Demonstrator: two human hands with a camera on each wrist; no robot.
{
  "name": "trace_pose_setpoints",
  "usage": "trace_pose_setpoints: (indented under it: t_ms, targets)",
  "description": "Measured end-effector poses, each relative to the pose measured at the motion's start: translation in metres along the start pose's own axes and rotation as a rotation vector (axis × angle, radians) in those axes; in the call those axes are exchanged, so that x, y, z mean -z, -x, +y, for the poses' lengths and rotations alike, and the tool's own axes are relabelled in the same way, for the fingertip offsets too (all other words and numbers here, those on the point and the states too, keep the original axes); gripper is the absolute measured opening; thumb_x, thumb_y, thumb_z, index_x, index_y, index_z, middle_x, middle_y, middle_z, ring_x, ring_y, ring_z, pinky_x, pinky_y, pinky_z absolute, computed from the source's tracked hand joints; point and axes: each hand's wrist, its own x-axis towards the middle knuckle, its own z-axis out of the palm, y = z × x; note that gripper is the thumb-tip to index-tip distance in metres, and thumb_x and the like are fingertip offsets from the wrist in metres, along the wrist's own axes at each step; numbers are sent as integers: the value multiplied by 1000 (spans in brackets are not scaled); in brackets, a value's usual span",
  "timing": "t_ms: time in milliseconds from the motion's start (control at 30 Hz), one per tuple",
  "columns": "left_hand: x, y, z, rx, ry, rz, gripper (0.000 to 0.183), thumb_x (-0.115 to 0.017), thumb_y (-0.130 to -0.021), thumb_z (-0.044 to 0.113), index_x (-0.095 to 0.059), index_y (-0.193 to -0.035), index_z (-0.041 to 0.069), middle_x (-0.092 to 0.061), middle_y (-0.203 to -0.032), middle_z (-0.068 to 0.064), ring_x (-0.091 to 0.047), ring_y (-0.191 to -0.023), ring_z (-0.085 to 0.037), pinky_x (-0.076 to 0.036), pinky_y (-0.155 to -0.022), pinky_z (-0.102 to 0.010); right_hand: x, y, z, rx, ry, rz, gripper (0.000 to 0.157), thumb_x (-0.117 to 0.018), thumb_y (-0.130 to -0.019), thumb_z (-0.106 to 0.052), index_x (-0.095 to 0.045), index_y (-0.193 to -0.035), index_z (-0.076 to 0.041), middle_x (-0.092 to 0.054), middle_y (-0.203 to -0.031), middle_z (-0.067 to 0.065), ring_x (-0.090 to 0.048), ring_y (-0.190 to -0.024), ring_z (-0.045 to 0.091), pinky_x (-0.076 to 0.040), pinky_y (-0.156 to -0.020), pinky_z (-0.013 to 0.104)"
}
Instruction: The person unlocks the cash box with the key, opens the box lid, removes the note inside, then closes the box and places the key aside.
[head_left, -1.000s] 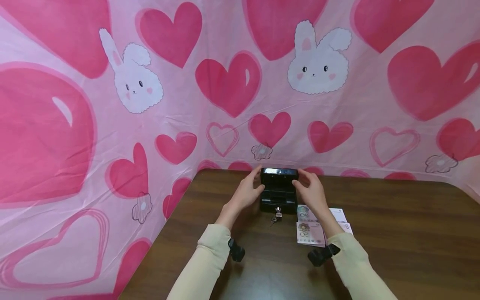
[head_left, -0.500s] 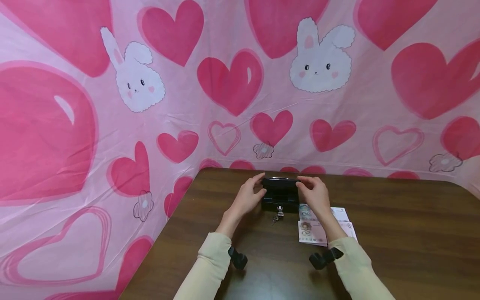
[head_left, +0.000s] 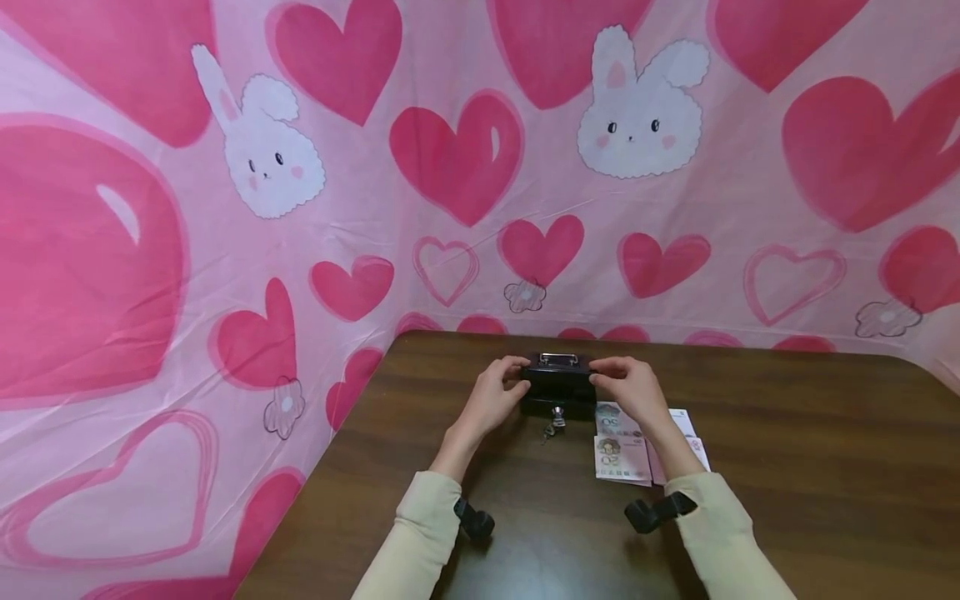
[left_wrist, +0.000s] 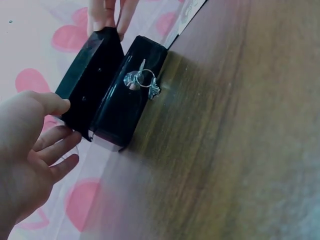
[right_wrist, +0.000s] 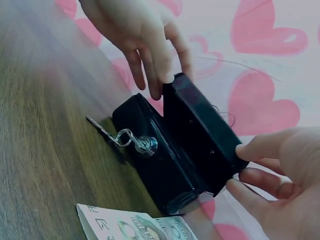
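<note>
A small black cash box stands near the back of the table, its lid tilted partly down over the base. My left hand pinches the lid's left end between thumb and fingers. At the opposite end, my right hand holds the lid the same way, thumb on its edge. A silver lock sits in the box's front, with a key in it and a ring of keys hanging down. On top of the lid shows a metal handle. The box's inside is hidden.
Several banknotes lie on the wooden table to the right of the box, partly under my right forearm. A pink cloth with hearts and rabbits hangs behind and to the left of the table.
The lid has swung forward and down from nearly upright, with both hands on its ends, and the handle on its top has come into sight. The banknotes have stayed in place.
</note>
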Motion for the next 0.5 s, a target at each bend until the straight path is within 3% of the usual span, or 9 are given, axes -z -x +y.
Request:
trace_pose_setpoints:
  t_ms: [167, 500]
  targets:
    - [0, 0, -2, 9, -28, -4, 27, -67, -93, 13, -64, -120, 12, -63, -116, -15, -65, -108, -28, -51, -97, -44, 0, 0, 2, -18, 12, -63, 30, -69, -93, -17, -70, -118, -1, -66, -120, 22, -62, -106, 30, -48, -82, 31]
    - [-3, 0, -3, -16, -77, -15, 25, -69, -92, 14, -65, -116, 10, -61, -112, -14, -65, -106, -27, -52, -94, -42, -1, -1, 5, -21, 27, -98, 29, -71, -90, -12, -71, -116, 1, -70, -114, 22, -63, -95, 24, -50, -75, 27]
